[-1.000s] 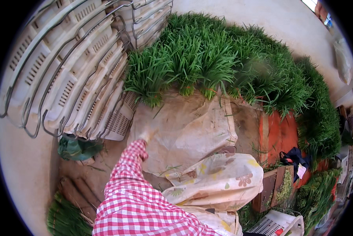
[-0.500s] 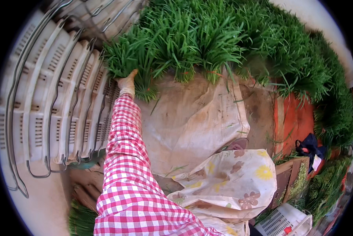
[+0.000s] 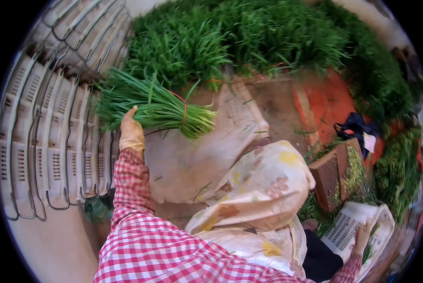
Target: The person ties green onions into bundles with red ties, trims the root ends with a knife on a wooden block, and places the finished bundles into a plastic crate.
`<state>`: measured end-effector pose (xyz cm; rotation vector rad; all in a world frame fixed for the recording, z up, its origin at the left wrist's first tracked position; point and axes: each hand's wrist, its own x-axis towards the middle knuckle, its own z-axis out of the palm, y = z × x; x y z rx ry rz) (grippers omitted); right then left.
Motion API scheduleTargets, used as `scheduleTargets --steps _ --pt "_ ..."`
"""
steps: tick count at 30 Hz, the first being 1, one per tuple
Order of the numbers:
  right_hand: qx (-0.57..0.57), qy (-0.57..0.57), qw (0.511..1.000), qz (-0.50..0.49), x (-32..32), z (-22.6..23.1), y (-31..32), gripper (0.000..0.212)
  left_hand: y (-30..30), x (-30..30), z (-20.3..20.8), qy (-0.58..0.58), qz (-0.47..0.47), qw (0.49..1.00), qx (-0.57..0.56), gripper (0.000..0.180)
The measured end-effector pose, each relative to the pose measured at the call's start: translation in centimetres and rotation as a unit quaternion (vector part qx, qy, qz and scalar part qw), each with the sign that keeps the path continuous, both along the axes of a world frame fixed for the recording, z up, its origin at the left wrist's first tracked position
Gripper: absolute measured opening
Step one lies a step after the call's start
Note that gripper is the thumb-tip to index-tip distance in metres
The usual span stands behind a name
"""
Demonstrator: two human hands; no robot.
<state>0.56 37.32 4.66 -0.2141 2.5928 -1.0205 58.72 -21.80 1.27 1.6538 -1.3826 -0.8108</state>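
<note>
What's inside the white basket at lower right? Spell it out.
Some green leaves show inside the white basket. The right hand and checked sleeve cover part of the interior; what lies beneath can't be seen.

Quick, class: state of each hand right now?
Left hand: closed, holding the green bunch with a red band.
Right hand: at the white basket; grip cannot be told.

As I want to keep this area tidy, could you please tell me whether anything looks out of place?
Yes, slightly: loose green leaves lie strewn on the pale sheet, unlike the bunch tied with a red band. A crumpled dark cloth or bag on the orange sheet also looks stray, not being produce.
</note>
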Motion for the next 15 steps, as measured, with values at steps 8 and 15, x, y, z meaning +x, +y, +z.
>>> scheduleTargets --steps 8,15 --pt "-0.135 -0.032 0.896 0.422 12.0 10.2 -20.6 0.026 4.0 -15.1 11.0 0.492 -0.111 0.862 0.053 0.049" --pt "-0.467 -0.045 0.791 0.393 12.6 3.3 -25.5 0.055 15.8 -28.8 16.6 0.226 -0.369 0.868 -0.243 0.07"
